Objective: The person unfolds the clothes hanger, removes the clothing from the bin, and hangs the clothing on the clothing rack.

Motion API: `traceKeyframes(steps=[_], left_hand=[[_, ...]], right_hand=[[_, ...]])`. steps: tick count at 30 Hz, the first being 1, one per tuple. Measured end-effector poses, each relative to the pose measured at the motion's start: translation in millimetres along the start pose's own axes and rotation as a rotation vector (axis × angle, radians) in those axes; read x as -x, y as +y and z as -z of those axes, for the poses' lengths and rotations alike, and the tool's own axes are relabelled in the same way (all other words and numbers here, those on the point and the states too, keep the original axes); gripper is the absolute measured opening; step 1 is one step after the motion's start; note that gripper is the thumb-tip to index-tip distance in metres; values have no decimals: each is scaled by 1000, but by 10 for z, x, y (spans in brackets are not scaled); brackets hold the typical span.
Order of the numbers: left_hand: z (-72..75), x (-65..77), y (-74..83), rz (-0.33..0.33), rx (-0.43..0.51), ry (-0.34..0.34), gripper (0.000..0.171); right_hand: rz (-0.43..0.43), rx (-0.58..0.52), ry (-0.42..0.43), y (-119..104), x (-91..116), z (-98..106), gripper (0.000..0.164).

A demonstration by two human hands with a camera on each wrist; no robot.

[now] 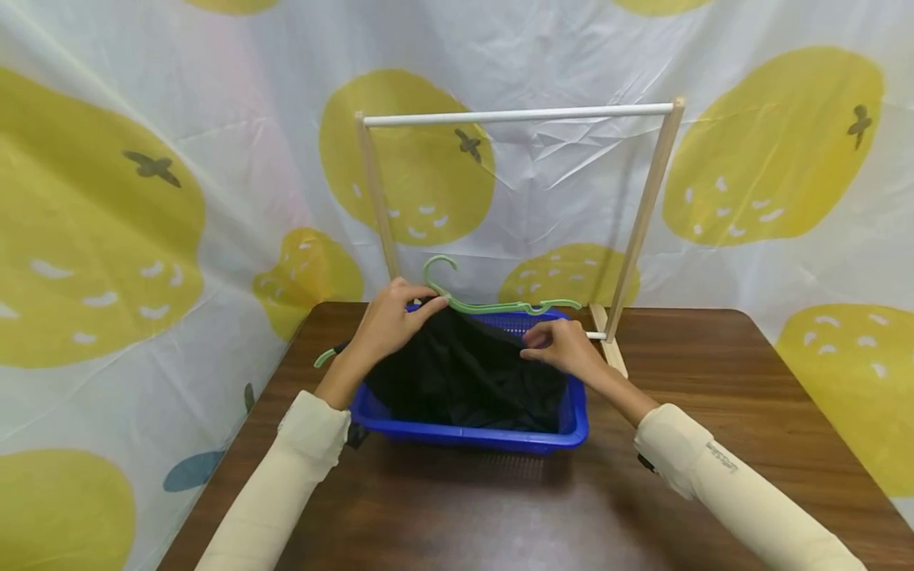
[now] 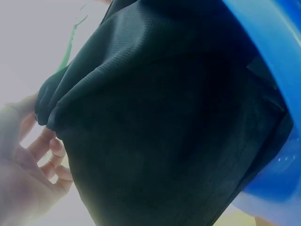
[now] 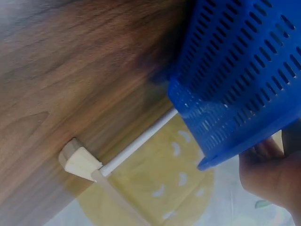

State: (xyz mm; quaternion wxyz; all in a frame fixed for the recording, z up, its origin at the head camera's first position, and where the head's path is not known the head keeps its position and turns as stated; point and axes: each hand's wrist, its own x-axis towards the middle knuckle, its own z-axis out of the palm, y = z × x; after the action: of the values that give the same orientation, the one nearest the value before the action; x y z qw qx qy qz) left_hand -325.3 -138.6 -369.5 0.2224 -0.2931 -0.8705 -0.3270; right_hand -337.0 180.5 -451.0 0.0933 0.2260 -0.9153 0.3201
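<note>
In the head view my left hand (image 1: 391,323) pinches a black garment (image 1: 464,373) together with a light green clothes hanger (image 1: 493,308), just below its hook. The hanger's right arm is bare; its left tip sticks out beyond my wrist, with black cloth beside it. The garment hangs down into a blue plastic basket (image 1: 464,434). In the left wrist view, cloth covers part of my fingertips. My right hand (image 1: 564,346) is over the basket's right side, beside the garment's upper edge, with a gap between thumb and bent fingers.
A small rack with a white top bar (image 1: 517,115) and wooden posts (image 1: 646,214) stands behind the basket. Everything rests on a brown wooden table (image 1: 714,444). A white curtain (image 1: 571,47) with yellow fruit prints hangs around the back and sides.
</note>
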Motion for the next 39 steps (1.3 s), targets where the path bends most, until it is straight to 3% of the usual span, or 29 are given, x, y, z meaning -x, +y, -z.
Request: traceKeyframes(steps=[6, 11, 17, 20, 29, 39], left_hand=[[78, -23, -13, 2, 16, 19, 21], [139, 15, -67, -1, 11, 21, 21], [215, 89, -136, 3, 5, 10, 21], [232, 133, -173, -3, -25, 0, 20], [233, 249, -272, -96, -116, -10, 13], [163, 198, -169, -81, -13, -88, 15]], right_hand=[[26, -32, -51, 11, -76, -4, 12], [18, -74, -33, 55, -61, 71, 12], [-44, -284, -76, 157, -30, 264, 21], [-57, -333, -102, 174, 6, 386, 28], [-23, -308, -94, 148, 45, 601, 33], [57, -278, -69, -181, -211, 586, 30]])
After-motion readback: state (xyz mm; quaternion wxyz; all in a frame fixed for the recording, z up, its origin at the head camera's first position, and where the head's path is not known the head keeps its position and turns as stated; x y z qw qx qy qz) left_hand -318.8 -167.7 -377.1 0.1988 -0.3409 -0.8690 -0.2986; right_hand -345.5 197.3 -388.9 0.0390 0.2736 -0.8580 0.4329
